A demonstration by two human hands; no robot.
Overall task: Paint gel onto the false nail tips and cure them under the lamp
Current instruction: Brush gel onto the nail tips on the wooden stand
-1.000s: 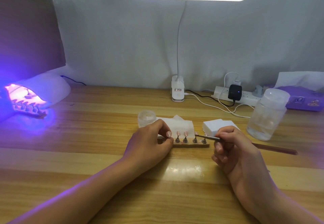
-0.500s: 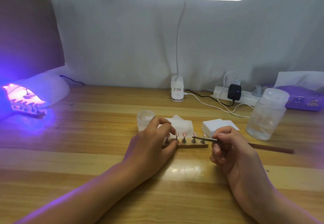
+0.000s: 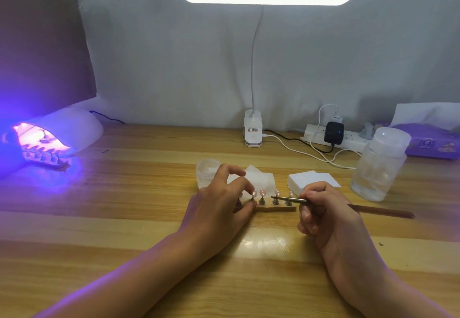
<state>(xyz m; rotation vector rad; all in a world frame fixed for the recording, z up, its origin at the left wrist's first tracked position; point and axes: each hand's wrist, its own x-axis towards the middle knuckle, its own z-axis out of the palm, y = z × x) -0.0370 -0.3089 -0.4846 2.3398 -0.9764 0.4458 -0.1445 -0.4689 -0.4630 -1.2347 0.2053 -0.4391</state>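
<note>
A narrow wooden strip (image 3: 276, 209) lies at the middle of the table, with several pink nail tips (image 3: 262, 192) standing on small stands along it. My left hand (image 3: 221, 208) pinches one stand near the strip's left end between thumb and forefinger. In my right hand (image 3: 323, 208) is a thin gel brush (image 3: 288, 199), its metal tip pointing left over the right-hand nail tips. At the far left the white curing lamp (image 3: 67, 131) glows purple, with a second strip of nail tips (image 3: 42, 155) in its mouth.
A small clear jar (image 3: 206, 170) and white wipes (image 3: 261, 180) sit just behind the strip, a white block (image 3: 313, 180) to their right. A clear bottle (image 3: 378, 165), a power strip (image 3: 333, 136) with cables, a purple tissue pack (image 3: 433, 141) and the desk lamp base (image 3: 253, 131) line the back.
My left hand's fingers have lifted from lying over the strip's left end into a pinch on one stand. The brush tip has drifted slightly left over the nail tips.
</note>
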